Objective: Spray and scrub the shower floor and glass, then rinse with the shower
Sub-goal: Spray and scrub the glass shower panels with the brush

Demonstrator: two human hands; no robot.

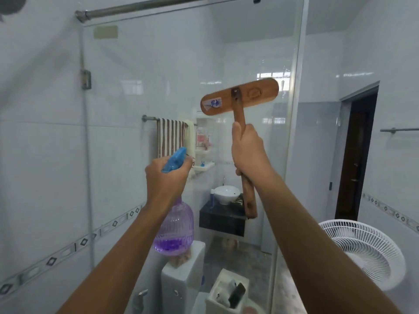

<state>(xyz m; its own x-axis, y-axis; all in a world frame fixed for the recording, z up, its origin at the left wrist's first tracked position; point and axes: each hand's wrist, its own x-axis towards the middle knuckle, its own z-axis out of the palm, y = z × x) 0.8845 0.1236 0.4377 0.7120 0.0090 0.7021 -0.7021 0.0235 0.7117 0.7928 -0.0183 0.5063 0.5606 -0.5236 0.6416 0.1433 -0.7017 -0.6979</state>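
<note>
My left hand (166, 177) grips the neck of a purple spray bottle (174, 230) with a blue trigger head (174, 160), its nozzle aimed at the shower glass (158, 71). Purple liquid fills the bottle's bottom. My right hand (248, 150) grips the wooden handle of a scrub brush (240, 96), held upright. Its long wooden head lies flat against the glass panel, tilted up to the right. The bristles face away and are hidden.
A metal rail (158, 4) tops the glass; a hinge (85, 79) sits at left. Beyond the glass are a striped towel (170, 137), a white basin (226, 193) and a toilet tank (183, 275). A white fan (367, 248) stands right, near a dark doorway (356, 155).
</note>
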